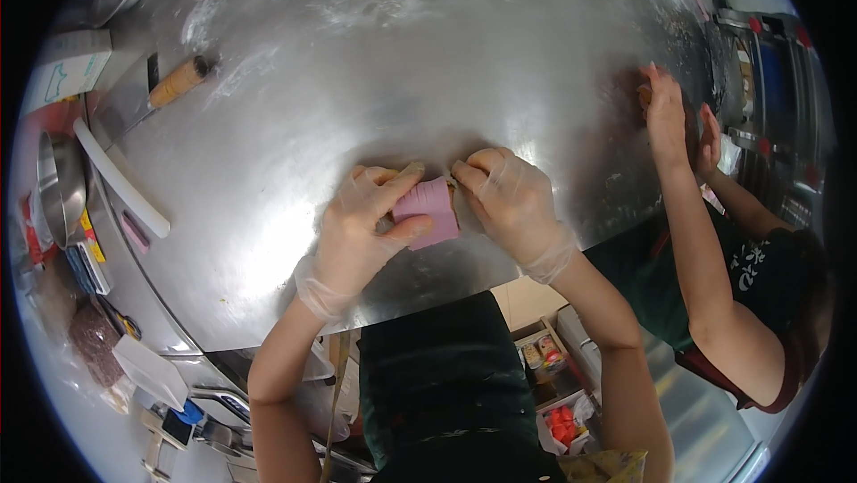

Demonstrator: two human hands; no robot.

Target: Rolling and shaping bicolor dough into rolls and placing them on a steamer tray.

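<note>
Just above the near edge of the steel table, a small pink sheet that looks like dough (428,213) lies folded over a brown filling, which shows at its two ends. My left hand (361,215), in a clear plastic glove, grips it from the left, with the thumb on its near side and the fingers at its far edge. My right hand (504,202), also gloved, has thumb and forefinger pinched together at the far right corner. What lies between those fingertips is too small to make out.
A floury steel table (357,81) spreads ahead. At left are a wooden-handled tool (178,81), a white curved strip (120,178) and a metal bowl (61,188). A co-worker's hands (665,112) are over the right side. An open drawer (544,358) sits below the edge.
</note>
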